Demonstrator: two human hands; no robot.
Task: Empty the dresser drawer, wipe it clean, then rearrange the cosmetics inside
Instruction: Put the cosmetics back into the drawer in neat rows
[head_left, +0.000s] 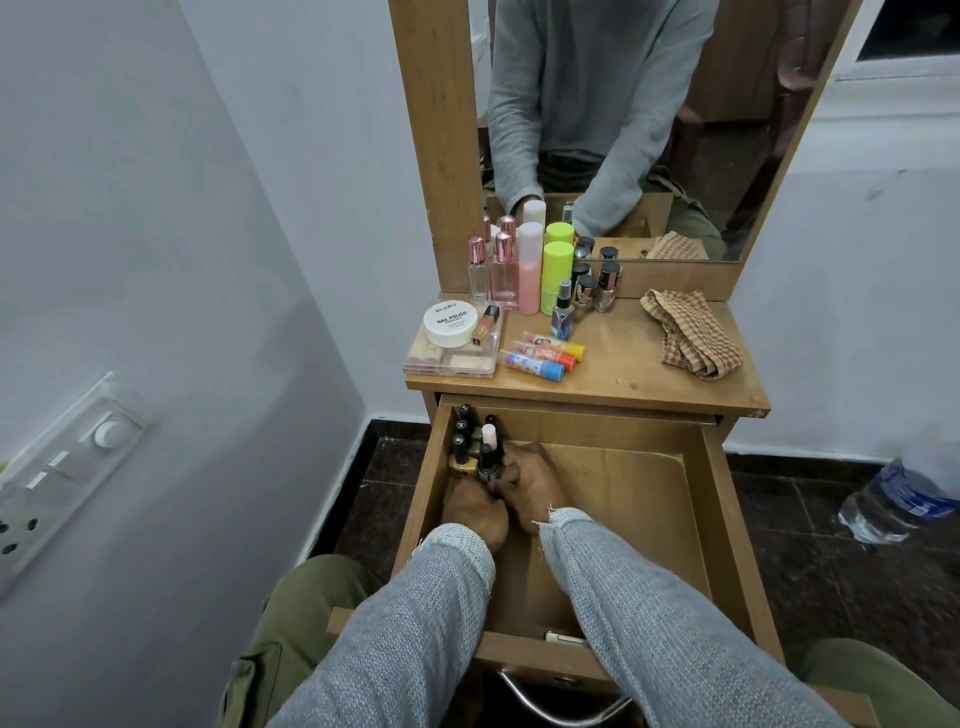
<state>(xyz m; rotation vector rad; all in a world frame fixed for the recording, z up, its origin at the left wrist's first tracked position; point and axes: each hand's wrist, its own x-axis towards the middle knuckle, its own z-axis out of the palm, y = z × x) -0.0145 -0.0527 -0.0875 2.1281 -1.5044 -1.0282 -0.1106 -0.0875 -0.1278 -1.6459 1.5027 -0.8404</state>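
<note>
The wooden drawer (722, 525) is pulled out, and a cluster of several nail polish bottles (470, 441) stands upright in its back left corner. My right hand (530, 486) reaches in from the right, its fingers curled round the front black-capped bottle (487, 460). My left hand (472, 514) sits just in front of the cluster with its fingers curled down against the same bottle's base. The fingertips are hidden. The rest of the drawer floor is bare.
On the dresser top (623, 374) stand perfume bottles (496, 273), a pink bottle (530, 270), a yellow-green bottle (557, 275), small dark-capped bottles (589, 286), a spray vial (562, 312), three lip balm tubes (545, 353), a nail polish remover tub (451, 323) on a clear palette, and a checked cloth (685, 332). A water bottle (893, 501) lies on the floor.
</note>
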